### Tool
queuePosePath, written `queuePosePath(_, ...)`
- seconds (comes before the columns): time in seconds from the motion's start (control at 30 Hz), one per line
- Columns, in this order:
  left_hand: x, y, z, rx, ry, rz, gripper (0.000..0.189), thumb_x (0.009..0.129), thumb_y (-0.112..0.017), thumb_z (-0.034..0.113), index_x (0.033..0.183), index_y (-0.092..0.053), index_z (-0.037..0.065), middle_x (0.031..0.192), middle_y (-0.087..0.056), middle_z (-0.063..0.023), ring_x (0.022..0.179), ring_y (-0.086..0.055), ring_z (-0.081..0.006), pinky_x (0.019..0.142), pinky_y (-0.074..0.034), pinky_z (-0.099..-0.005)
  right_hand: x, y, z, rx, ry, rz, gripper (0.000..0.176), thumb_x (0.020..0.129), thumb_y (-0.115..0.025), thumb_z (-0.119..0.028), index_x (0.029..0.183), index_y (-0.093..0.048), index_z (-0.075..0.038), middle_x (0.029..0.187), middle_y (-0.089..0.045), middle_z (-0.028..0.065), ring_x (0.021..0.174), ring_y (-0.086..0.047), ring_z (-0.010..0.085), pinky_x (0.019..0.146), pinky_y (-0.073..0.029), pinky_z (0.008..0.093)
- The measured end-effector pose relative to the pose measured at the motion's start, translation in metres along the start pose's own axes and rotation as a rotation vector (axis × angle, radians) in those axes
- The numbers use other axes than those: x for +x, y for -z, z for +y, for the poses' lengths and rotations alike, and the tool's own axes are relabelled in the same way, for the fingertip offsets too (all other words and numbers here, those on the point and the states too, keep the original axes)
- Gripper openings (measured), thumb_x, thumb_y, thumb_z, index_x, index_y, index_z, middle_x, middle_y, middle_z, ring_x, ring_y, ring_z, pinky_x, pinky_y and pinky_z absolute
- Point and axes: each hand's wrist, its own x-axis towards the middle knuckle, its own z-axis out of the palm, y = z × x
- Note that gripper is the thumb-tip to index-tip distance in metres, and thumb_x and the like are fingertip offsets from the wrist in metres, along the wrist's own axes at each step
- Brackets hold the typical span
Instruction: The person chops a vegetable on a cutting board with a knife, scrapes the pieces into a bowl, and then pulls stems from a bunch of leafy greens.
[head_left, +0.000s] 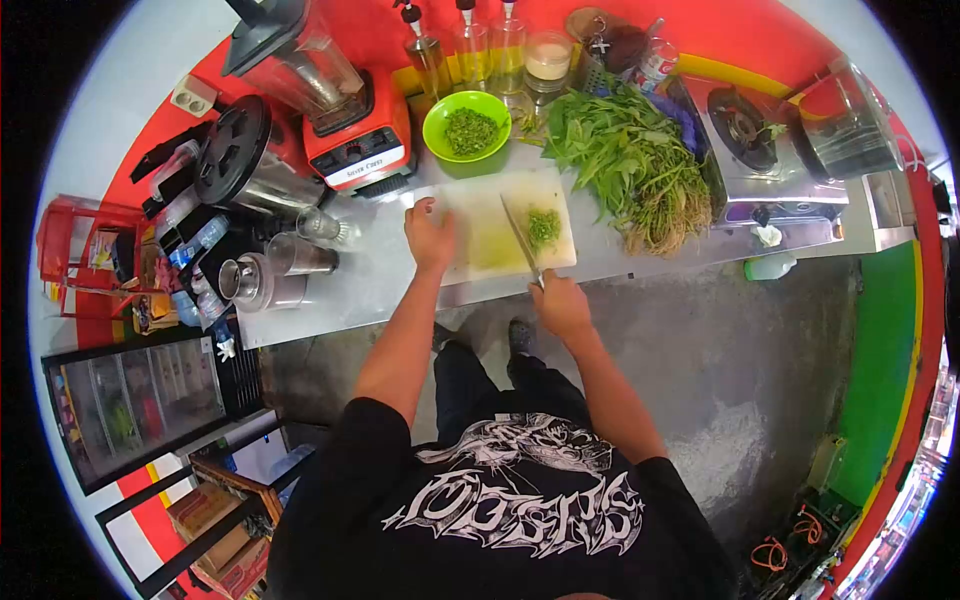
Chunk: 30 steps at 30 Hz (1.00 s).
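A white cutting board [480, 262] lies on the metal counter in front of me. My right hand [562, 303] is wrapped round the handle of a knife [521, 236], whose blade rests beside a small pile of chopped greens [543, 228]. At the board's left edge is my left hand [430, 234], fingers slightly curled and apart, with nothing visible in it. Behind the board stands a lime green bowl [437, 143] holding more chopped greens [470, 131]. A large heap of leafy greens with roots [630, 150] lies to the right of the board.
A red blender [358, 150] stands back left, near metal cups [300, 255] and a lidded pot [235, 155]. Bottles [428, 65] line the back wall. At right is a gas stove [750, 190], with a clear container [850, 135] on it.
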Motion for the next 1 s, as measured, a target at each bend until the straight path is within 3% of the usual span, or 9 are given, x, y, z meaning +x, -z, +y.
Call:
queuePosePath(0.03,0.005,-0.002,-0.003,-0.005,0.001,0.0,0.017,0.084,-0.072,0.013,0.097,-0.067,0.003,0.095,-0.067,-0.0137,0.091,-0.065,-0.0314,0.081,-0.051,-0.043,-0.001,-0.003,0.003,0.026,0.032,-0.004,0.035,0.094,-0.062,-0.033,0.101,-0.062,0.001,0.087,-0.068,0.0288,0.085,-0.068,0.0488,0.078,-0.054,0.0549)
queuePosePath(0.1,0.011,-0.006,-0.008,0.037,0.1,-0.24,0.018,0.083,-0.073,0.015,0.097,-0.069,0.004,0.094,-0.068,-0.0148,0.088,-0.065,-0.0324,0.081,-0.052,-0.0428,-0.001,-0.01,0.01,0.029,0.021,0.041,0.035,0.093,-0.063,-0.034,0.099,-0.063,0.001,0.086,-0.068,0.0292,0.085,-0.067,0.0488,0.078,-0.054,0.0551)
queuePosePath(0.17,0.007,-0.008,-0.011,0.001,0.089,-0.221,0.014,0.084,-0.072,0.012,0.095,-0.07,0.004,0.093,-0.069,-0.0163,0.085,-0.065,-0.0336,0.081,-0.051,-0.0427,0.002,-0.015,0.016,0.037,0.01,0.081,0.035,0.093,-0.064,-0.034,0.097,-0.064,0.001,0.086,-0.068,0.0296,0.084,-0.067,0.0487,0.078,-0.054,0.0554)
queuePosePath(0.3,-0.023,0.009,0.003,-0.12,-0.107,-0.264,0.006,0.084,-0.067,0.003,0.09,-0.069,0.003,0.092,-0.069,-0.0169,0.084,-0.064,-0.0336,0.08,-0.049,-0.0444,0.001,-0.006,0.02,0.016,-0.047,0.085,0.035,0.093,-0.063,-0.034,0.094,-0.065,0.001,0.084,-0.068,0.0285,0.083,-0.067,0.0483,0.076,-0.054,0.0552)
queuePosePath(0.37,-0.038,0.021,0.009,-0.162,-0.432,-0.397,0.008,0.085,-0.066,0.002,0.093,-0.067,0.002,0.093,-0.067,-0.0141,0.091,-0.063,-0.0339,0.081,-0.048,-0.0427,0.001,-0.003,0.018,0.034,-0.025,0.084,0.035,0.093,-0.063,-0.034,0.094,-0.066,0.001,0.083,-0.068,0.0282,0.082,-0.068,0.0482,0.076,-0.055,0.055)
queuePosePath(0.47,-0.05,0.039,0.016,-0.145,-0.555,-0.577,0.013,0.086,-0.067,0.004,0.098,-0.066,0.005,0.101,-0.066,-0.0103,0.098,-0.06,-0.0327,0.084,-0.046,-0.0416,0.0,-0.005,0.013,0.05,0.011,0.061,0.035,0.093,-0.063,-0.034,0.094,-0.065,0.001,0.081,-0.068,0.0281,0.081,-0.068,0.0483,0.075,-0.055,0.0552)
queuePosePath(0.6,-0.044,0.047,0.007,-0.088,-0.7,-0.581,0.019,0.087,-0.067,0.007,0.106,-0.064,0.009,0.11,-0.064,-0.0073,0.102,-0.059,-0.0301,0.086,-0.046,-0.041,0.002,-0.009,-0.009,0.063,0.049,0.035,0.033,0.094,-0.063,-0.032,0.1,-0.063,0.001,0.084,-0.067,0.0296,0.083,-0.066,0.0487,0.077,-0.053,0.0564)
queuePosePath(0.9,-0.055,0.058,-0.012,0.139,-0.696,-0.533,0.042,0.085,-0.065,0.015,0.127,-0.061,0.012,0.126,-0.058,-0.0065,0.106,-0.052,-0.0309,0.09,-0.045,-0.0425,0.026,-0.019,-0.031,0.023,0.149,-0.031,0.033,0.093,-0.062,-0.032,0.1,-0.063,0.0,0.088,-0.067,0.0296,0.084,-0.066,0.0477,0.078,-0.053,0.0558)
queuePosePath(1.0,-0.055,0.058,-0.011,0.113,-0.616,-0.565,0.04,0.085,-0.064,0.014,0.125,-0.062,0.011,0.128,-0.058,-0.0085,0.102,-0.051,-0.0318,0.093,-0.044,-0.0422,0.028,-0.014,-0.021,0.053,0.129,0.021,0.033,0.094,-0.062,-0.032,0.101,-0.063,0.0,0.087,-0.068,0.0284,0.084,-0.067,0.0467,0.077,-0.053,0.056)
